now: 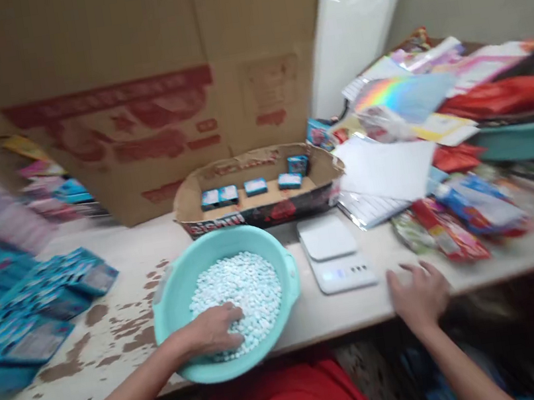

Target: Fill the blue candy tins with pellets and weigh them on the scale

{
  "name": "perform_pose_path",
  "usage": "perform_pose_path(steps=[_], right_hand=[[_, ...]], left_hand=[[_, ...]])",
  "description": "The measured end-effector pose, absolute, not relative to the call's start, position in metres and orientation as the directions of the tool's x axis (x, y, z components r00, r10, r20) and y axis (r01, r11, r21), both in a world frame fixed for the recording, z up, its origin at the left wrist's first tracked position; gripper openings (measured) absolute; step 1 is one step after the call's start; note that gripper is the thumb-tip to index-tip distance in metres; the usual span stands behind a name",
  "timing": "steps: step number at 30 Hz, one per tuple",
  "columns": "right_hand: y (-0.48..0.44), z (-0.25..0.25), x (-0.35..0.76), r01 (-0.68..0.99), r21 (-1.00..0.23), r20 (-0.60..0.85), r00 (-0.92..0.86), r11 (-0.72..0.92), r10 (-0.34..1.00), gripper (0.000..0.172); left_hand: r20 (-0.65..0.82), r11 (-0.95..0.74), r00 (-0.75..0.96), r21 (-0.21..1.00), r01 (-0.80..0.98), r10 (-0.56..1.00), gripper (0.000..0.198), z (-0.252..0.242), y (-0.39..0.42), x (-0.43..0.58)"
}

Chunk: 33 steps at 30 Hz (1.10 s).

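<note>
Left hand (218, 331) among pale pellets (249, 283) in a basin (175, 307)
The basin sits on the bench (310, 320) beside the scale (338, 256); whether the left grip holds pellets cannot be told. The right hand (420, 291) is near the scale, grip loosely wide.

Facing a table (309, 319), finding a basin (177, 307) of pellets (257, 288) at the front edge, a scale (338, 255) just right of it, a tray (262, 215) holding small boxes (255, 186) behind it, a carton (163, 41) behind the tray, stacked packs (30, 329) at left, papers (385, 169) and packets (444, 227) at right.
</note>
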State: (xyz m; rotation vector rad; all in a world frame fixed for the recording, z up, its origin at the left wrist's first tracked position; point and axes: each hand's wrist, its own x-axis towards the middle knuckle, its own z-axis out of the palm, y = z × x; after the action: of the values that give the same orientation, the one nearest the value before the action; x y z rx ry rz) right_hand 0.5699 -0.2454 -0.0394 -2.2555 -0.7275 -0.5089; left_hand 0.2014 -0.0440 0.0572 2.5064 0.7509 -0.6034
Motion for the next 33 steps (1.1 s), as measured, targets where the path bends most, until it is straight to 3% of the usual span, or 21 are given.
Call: perform_pose_path(steps=[6,15,21,26,30,33], right_hand=[[-0.246,-0.042,0.577,0.549,-0.429,0.476,0.812,-0.717,0.337,0.028],[-0.249,-0.041,0.574,0.550,-0.460,0.470,0.817,-0.697,0.335,0.023],[-0.252,-0.040,0.574,0.577,-0.463,0.522,0.791,-0.673,0.319,0.031],[-0.239,-0.006,0.572,0.708,-0.433,0.670,0.667,-0.558,0.326,0.037],[-0.188,0.042,0.575,0.887,-0.280,0.847,0.409,-0.368,0.341,0.032],[-0.121,0.077,0.574,0.956,-0.194,0.862,0.273,-0.218,0.428,0.030]], left_hand=[[-0.528,-0.752,0.776,0.340,0.565,0.345,0.030,0.044,-0.030,0.209],[-0.531,-0.773,0.777,0.315,0.550,0.337,0.038,0.046,-0.032,0.211],[-0.542,-0.748,0.774,0.352,0.562,0.327,0.041,0.061,-0.042,0.209],[-0.553,-0.715,0.743,0.336,0.613,0.376,0.039,0.070,-0.050,0.203],[-0.585,-0.661,0.729,0.395,0.638,0.355,0.045,0.080,-0.051,0.202],[-0.618,-0.587,0.690,0.417,0.694,0.377,0.056,0.082,-0.052,0.200]])
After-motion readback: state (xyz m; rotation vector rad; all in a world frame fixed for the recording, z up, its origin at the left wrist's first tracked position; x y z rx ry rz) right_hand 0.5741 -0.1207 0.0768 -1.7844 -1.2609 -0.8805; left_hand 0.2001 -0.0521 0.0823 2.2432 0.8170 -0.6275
